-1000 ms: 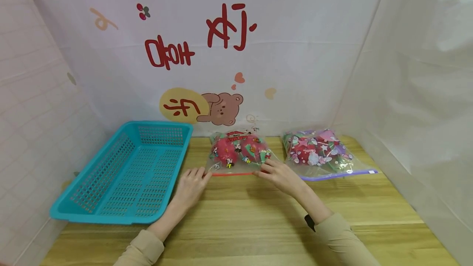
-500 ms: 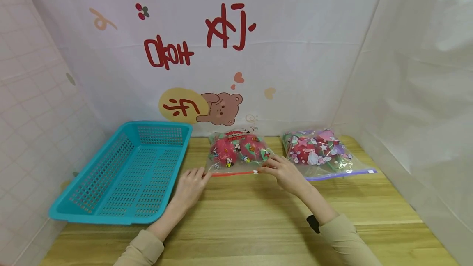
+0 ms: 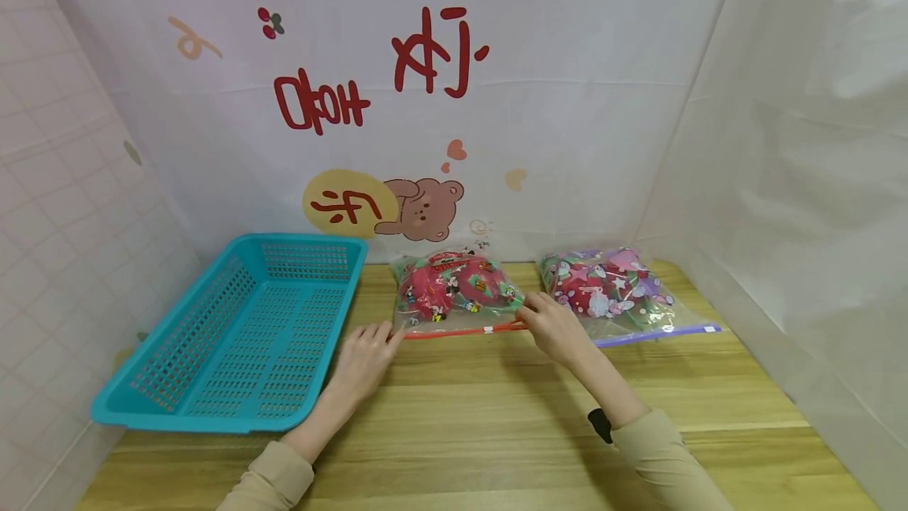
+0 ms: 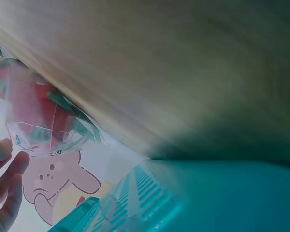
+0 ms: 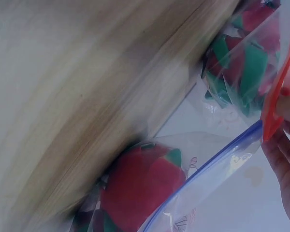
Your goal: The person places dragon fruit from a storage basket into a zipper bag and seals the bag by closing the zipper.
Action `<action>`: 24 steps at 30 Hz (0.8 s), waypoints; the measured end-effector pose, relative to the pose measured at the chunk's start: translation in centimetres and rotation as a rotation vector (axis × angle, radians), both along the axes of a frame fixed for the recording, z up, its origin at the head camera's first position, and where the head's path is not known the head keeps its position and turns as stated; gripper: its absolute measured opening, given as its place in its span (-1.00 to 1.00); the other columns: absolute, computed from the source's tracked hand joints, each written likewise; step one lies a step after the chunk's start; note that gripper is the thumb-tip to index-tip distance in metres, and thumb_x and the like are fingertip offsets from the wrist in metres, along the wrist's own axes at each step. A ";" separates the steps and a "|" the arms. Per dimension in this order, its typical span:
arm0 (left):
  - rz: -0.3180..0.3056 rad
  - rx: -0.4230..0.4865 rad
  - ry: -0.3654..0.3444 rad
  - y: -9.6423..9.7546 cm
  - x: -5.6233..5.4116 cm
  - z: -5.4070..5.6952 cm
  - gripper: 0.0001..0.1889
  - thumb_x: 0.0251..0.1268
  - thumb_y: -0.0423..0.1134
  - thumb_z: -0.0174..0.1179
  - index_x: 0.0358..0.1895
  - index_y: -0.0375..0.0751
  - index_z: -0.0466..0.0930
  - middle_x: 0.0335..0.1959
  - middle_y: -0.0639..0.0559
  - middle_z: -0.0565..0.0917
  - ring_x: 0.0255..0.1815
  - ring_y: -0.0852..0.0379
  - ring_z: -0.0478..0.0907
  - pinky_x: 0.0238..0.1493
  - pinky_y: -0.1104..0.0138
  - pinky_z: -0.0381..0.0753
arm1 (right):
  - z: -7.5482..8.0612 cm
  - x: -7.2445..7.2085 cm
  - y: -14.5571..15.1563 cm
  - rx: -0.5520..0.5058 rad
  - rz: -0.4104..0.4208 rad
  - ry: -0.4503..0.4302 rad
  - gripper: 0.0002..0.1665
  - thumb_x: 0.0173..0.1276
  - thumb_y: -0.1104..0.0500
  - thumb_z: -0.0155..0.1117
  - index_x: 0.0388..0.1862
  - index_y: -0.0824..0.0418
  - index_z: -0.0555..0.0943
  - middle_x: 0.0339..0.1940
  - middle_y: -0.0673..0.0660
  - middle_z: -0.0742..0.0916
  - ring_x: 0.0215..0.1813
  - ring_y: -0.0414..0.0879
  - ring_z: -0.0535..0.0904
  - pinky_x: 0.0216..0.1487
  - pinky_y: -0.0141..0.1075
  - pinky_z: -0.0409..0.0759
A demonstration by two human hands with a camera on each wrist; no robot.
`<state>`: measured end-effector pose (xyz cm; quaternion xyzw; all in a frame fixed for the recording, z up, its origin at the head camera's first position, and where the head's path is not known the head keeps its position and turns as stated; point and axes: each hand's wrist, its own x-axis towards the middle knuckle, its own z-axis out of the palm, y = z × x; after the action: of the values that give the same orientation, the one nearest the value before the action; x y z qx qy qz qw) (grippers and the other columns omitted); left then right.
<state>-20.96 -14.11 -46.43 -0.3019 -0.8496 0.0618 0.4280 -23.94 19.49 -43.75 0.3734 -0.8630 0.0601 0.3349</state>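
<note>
A clear cartoon-printed slider bag [image 3: 454,320] with a red zip lies at the back of the table, with red, green-flapped fruits like dragon fruits [image 5: 249,65] inside. At the zip's left end, my left hand [image 3: 366,353] pinches the bag's corner; the left wrist view shows its thumb and fingers [image 4: 12,188] near the red strip. My right hand [image 3: 556,330] pinches the zip's right end. Between the hands sits the white slider [image 3: 488,330]; to its right the red strips [image 5: 280,84] stand apart in the right wrist view.
Right of my right hand lies a second bag [image 3: 610,294] with a purple zip [image 3: 656,335], also holding red and green fruits. A blue-green plastic basket [image 3: 234,337] stands on the left of the wooden table [image 3: 454,432]. White printed cloth [image 3: 567,85] hangs behind.
My right hand has moved right along the zip, away from the slider, to the strip's end, and the strips there now part. The left hand stays at its corner.
</note>
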 end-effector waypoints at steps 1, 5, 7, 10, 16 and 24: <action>-0.001 0.001 -0.001 0.0 0.0 0.0 -0.83 0.03 -0.45 0.09 -0.31 -0.14 0.56 -0.46 -0.06 0.59 -0.47 0.00 0.62 -0.47 0.22 0.58 | 0.0 0.0 0.0 0.003 -0.009 0.008 -0.84 0.12 0.42 0.30 -0.49 0.18 0.58 -0.50 0.04 0.53 -0.47 -0.14 0.34 -0.56 -0.42 0.29; -0.001 0.003 -0.007 0.0 0.0 0.0 -0.83 -0.01 -0.46 0.15 -0.32 -0.16 0.54 -0.47 -0.05 0.58 -0.49 0.01 0.62 -0.48 0.23 0.57 | -0.1 0.0 -0.2 0.008 -0.043 0.022 -0.81 0.11 0.48 0.26 -0.51 0.22 0.53 -0.53 0.06 0.51 -0.49 -0.13 0.34 -0.59 -0.42 0.26; -0.001 0.003 -0.007 0.0 0.1 0.0 -0.83 -0.01 -0.46 0.15 -0.33 -0.16 0.54 -0.47 -0.05 0.58 -0.48 0.01 0.62 -0.48 0.22 0.58 | -0.2 0.0 -0.4 0.007 -0.053 0.026 -0.79 0.10 0.51 0.24 -0.51 0.23 0.51 -0.54 0.07 0.51 -0.49 -0.12 0.34 -0.58 -0.43 0.25; 0.000 0.000 -0.012 0.1 0.0 -0.1 -0.83 0.01 -0.45 0.10 -0.32 -0.15 0.54 -0.46 -0.05 0.58 -0.47 0.00 0.63 -0.46 0.22 0.59 | -0.3 -0.1 -0.5 0.012 -0.062 0.040 -0.76 0.11 0.54 0.19 -0.53 0.24 0.45 -0.56 0.08 0.47 -0.52 -0.14 0.27 -0.57 -0.46 0.13; -0.003 -0.026 -0.038 0.1 0.2 0.1 -0.80 -0.06 -0.51 0.15 -0.34 -0.16 0.54 -0.45 -0.06 0.60 -0.43 0.00 0.66 -0.43 0.22 0.63 | -0.4 -0.1 -0.3 0.014 0.005 0.091 -0.80 0.13 0.50 0.17 -0.50 0.24 0.43 -0.57 0.07 0.41 -0.48 -0.19 0.09 -0.50 -0.46 0.01; -0.011 -0.026 -0.051 -0.5 0.5 0.3 -0.71 -0.20 -0.54 0.25 -0.31 -0.21 0.53 -0.43 -0.09 0.58 -0.43 -0.02 0.64 -0.48 0.21 0.59 | -0.7 0.5 -2.1 0.123 0.074 0.113 -0.67 -0.09 0.20 0.50 -0.30 0.10 0.60 -0.32 0.07 0.58 -0.33 -0.04 0.43 -0.39 -0.24 0.44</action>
<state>-20.42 -14.61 -46.17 -0.3137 -0.8576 0.0629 0.4027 -23.44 17.36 -44.44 0.4277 -0.8304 -0.0020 0.3570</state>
